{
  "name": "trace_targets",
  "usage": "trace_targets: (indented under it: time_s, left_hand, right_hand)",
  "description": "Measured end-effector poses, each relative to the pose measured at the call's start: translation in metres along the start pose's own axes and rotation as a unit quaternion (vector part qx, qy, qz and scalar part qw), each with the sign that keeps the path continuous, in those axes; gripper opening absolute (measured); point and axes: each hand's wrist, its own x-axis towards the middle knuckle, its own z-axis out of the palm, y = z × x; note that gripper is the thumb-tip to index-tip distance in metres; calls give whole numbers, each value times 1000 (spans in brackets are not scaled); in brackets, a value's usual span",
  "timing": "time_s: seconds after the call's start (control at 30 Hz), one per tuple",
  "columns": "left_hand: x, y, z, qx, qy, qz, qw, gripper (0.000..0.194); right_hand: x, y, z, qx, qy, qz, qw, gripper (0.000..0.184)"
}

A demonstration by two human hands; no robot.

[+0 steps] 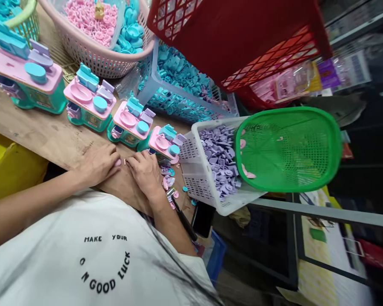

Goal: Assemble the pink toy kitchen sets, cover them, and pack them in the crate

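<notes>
Low over the wooden table, my left hand (98,165) is closed, with a small lilac-pink plastic piece (117,162) showing at its fingertips. Facing it, my right hand (146,173) has bent fingers drawn together beside a tiny pink plastic part (125,161); whether it grips this part is hard to see. Just beyond both hands stands a row of toy kitchen units with pink tops and teal bases, among them one toy kitchen (130,121) and a nearer toy kitchen (164,142). Loose pink, lilac and blue pieces (168,180) lie beside my right wrist.
A white crate (207,170) of lilac parts is at right, a green basket (289,187) resting on it. Behind are a blue crate (178,100), a red crate (242,38) and a pink basket (92,59). A dark phone (203,219) lies by the table's edge.
</notes>
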Motion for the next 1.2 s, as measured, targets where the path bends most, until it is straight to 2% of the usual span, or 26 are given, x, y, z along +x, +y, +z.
trace_targets:
  time_s: [0.07,0.1,0.13,0.2,0.27,0.3,0.33,0.4,0.5,0.63,0.7,0.9,1.07,1.2]
  left_hand:
    - [0,2,-9,-99,25,-54,993,28]
    - [0,3,-14,-174,26,-95,980,31]
    - [-1,5,-18,-259,25,-145,955,35]
    - [-3,10,-23,-429,22,-247,869,39]
    - [-2,14,-24,-544,29,-318,776,39]
    - [-2,15,-23,-575,30,-337,745,40]
    - [-1,16,-21,-589,27,-344,730,41]
    - [0,17,-18,-585,21,-333,740,44]
    - [0,15,-15,-538,27,-293,790,46]
    - [-3,12,-17,-444,27,-253,859,42]
    - [-5,10,-17,-402,22,-243,883,39]
    - [-9,6,-15,-395,-32,-232,888,40]
    - [-8,7,-21,-311,-28,-221,924,34]
    - [-6,10,-18,-320,-26,-226,920,34]
  right_hand:
    - [3,1,-2,2,-12,12,1000,19]
    - [4,1,-3,12,-14,18,1000,20]
    - [4,1,-5,29,-11,23,999,21]
    - [5,0,-9,73,15,29,997,21]
    - [8,-4,-12,108,53,29,992,22]
    - [9,-7,-12,114,70,27,991,23]
    - [11,-9,-13,114,84,24,990,24]
    - [14,-14,-12,109,95,19,989,23]
    - [16,-18,-9,164,100,18,981,20]
    - [16,-17,-5,335,106,58,934,18]
    - [17,-15,-4,379,89,71,918,17]
    - [18,-17,-1,434,107,75,891,13]
    - [18,-22,6,499,103,116,853,9]
    - [17,-22,8,478,123,128,860,10]
